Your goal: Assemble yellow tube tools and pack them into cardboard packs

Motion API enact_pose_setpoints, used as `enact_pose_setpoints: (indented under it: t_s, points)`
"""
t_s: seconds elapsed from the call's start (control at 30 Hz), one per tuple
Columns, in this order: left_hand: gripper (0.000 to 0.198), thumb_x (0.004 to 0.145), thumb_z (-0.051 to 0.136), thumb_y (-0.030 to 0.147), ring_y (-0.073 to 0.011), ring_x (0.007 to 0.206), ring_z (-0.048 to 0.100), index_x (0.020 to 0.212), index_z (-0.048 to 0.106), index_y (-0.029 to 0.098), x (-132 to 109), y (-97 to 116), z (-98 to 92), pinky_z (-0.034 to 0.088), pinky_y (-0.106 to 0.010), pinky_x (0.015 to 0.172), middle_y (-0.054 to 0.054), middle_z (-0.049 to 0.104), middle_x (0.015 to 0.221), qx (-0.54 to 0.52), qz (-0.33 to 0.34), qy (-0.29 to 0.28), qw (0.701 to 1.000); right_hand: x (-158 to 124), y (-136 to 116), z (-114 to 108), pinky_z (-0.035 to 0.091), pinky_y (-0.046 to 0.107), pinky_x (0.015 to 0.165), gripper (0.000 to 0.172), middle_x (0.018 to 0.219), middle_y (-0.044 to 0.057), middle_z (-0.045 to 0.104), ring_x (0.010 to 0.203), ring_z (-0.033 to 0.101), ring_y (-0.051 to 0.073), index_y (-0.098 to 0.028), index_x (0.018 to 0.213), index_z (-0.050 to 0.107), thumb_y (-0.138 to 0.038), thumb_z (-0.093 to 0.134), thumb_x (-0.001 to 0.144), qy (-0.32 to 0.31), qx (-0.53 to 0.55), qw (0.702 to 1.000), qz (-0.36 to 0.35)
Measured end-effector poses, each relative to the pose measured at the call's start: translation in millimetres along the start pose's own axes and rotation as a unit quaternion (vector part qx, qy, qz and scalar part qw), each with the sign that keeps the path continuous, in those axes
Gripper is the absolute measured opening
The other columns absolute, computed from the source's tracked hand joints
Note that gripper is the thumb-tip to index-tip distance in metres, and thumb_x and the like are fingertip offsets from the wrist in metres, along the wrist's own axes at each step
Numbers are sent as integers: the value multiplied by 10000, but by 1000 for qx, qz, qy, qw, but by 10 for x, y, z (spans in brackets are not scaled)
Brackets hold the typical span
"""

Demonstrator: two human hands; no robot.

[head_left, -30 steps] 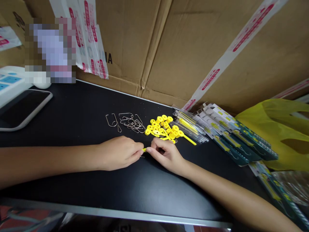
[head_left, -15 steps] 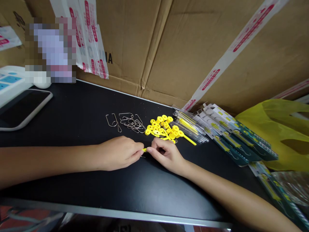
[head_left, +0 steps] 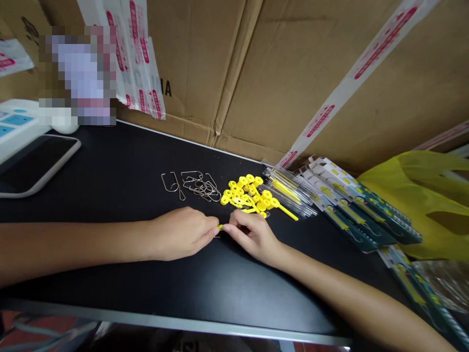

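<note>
My left hand (head_left: 186, 233) is closed, pinching a small yellow plastic piece (head_left: 220, 227) between thumb and fingers. Against the other end of this piece, my right hand (head_left: 253, 235) presses its thumb and curled forefinger. Most of the piece is hidden by the fingers. A short bit of thin wire (head_left: 217, 237) shows just below the left fingertips. Beyond the hands lies a pile of yellow plastic parts (head_left: 242, 193), rings and rods with a small spring among them. Left of that pile are several bent metal wire hooks (head_left: 201, 188), tangled together.
Clear tubes with yellow rods (head_left: 289, 190) lie right of the pile, then green and white printed boxes (head_left: 351, 205) and a yellow plastic bag (head_left: 414, 195). A phone (head_left: 36, 164) and white power strip (head_left: 18, 122) sit left. Cardboard boxes (head_left: 300, 73) stand behind the black table (head_left: 120, 171).
Both hands stay almost in place on the yellow piece, which has tilted slightly, and less of the wire below the left fingertips shows. The view has shifted very slightly.
</note>
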State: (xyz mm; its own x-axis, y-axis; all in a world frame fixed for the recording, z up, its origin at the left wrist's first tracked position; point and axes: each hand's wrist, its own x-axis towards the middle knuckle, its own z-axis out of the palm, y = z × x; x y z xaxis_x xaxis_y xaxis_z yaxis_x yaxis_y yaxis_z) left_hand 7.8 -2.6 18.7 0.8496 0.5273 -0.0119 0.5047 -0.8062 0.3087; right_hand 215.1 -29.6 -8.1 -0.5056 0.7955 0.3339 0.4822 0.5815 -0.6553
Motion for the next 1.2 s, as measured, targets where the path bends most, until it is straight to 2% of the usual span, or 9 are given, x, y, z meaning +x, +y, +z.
enact_pose_setpoints:
  t_s: [0.4, 0.8, 1.2]
  points:
    - [304, 976, 350, 276, -170, 599, 602, 800, 575, 173, -2, 9, 31, 329, -285, 542, -21, 650, 692, 23, -4, -7, 1000, 24, 14, -2, 320, 197, 489, 246, 595, -33, 475, 518, 408, 79, -179, 695, 493, -280, 544, 914, -8, 23, 1000, 17]
    - [256, 956, 385, 257, -153, 548, 567, 756, 529, 191, 1, -12, 58, 291, -273, 512, 12, 599, 630, 27, 1, 4, 1000, 28, 34, -82, 318, 189, 496, 174, 602, -49, 455, 512, 395, 67, -175, 753, 504, -247, 533, 908, -83, 32, 996, -6]
    - [277, 964, 363, 268, -157, 553, 579, 751, 522, 191, -8, -10, 38, 308, -280, 519, 9, 600, 631, 20, 0, 0, 1000, 15, 64, -71, 343, 199, 512, 208, 615, -34, 478, 544, 426, 89, -180, 743, 499, -284, 542, 918, -63, 53, 997, 4]
